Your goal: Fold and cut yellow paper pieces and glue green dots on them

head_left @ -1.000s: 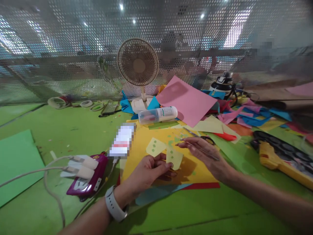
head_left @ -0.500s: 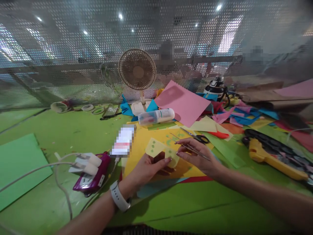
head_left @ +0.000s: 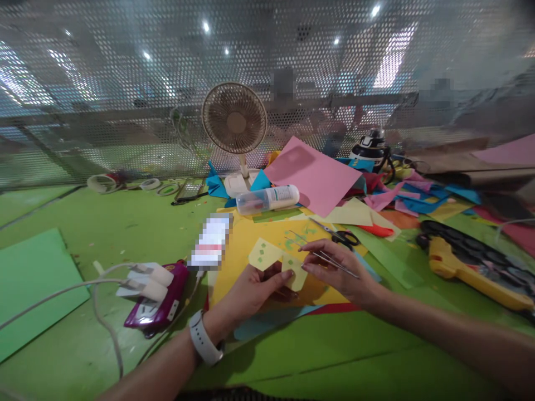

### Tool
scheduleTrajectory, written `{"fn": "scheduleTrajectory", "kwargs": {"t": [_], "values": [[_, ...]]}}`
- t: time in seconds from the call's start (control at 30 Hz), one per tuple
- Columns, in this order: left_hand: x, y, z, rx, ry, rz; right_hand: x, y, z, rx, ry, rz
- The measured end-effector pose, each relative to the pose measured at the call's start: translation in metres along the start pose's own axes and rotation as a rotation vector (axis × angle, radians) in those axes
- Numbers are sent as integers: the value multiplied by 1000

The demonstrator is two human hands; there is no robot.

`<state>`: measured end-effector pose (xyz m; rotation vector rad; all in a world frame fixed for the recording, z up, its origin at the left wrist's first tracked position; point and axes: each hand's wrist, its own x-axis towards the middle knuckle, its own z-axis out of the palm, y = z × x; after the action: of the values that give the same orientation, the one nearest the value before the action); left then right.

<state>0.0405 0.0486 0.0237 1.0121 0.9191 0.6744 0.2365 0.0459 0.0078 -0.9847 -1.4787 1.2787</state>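
My left hand [head_left: 253, 289] is closed on a pale yellow paper cut-out [head_left: 276, 263] dotted with small green pieces, holding it above an orange-yellow sheet [head_left: 251, 239]. My right hand [head_left: 340, 270] pinches metal tweezers [head_left: 332, 260], and its fingertips touch the cut-out's right edge. Black-handled scissors [head_left: 340, 236] lie just behind my right hand. A white watch sits on my left wrist.
On the green table [head_left: 125, 223]: a purple power bank [head_left: 156, 298] with white cables, a glue bottle [head_left: 267, 199], a small fan [head_left: 234, 120], a pink sheet [head_left: 317, 175], coloured paper scraps at right, a yellow glue gun [head_left: 468, 273], tape rolls [head_left: 102, 182], a green sheet [head_left: 29, 278]. A perforated screen [head_left: 125, 83] stands behind.
My right hand with the tweezers has moved left and closer to the cut-out, now touching its edge. My left hand has shifted the cut-out slightly. The view tilted up a little.
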Motion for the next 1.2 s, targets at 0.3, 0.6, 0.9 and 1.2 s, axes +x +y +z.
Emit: {"fn": "scheduleTrajectory", "kwargs": {"t": [0.3, 0.6, 0.9, 1.2], "values": [[2, -4, -5, 2, -58, 14, 0, 1, -1, 41, 7, 9], [1, -3, -5, 49, -60, 18, 0, -1, -1, 29, 13, 16], [1, -5, -6, 32, -41, 11, 0, 0, -1, -24, 10, 15], [2, -7, -7, -14, -49, 14, -1, -1, 0, -27, 9, 33]]}}
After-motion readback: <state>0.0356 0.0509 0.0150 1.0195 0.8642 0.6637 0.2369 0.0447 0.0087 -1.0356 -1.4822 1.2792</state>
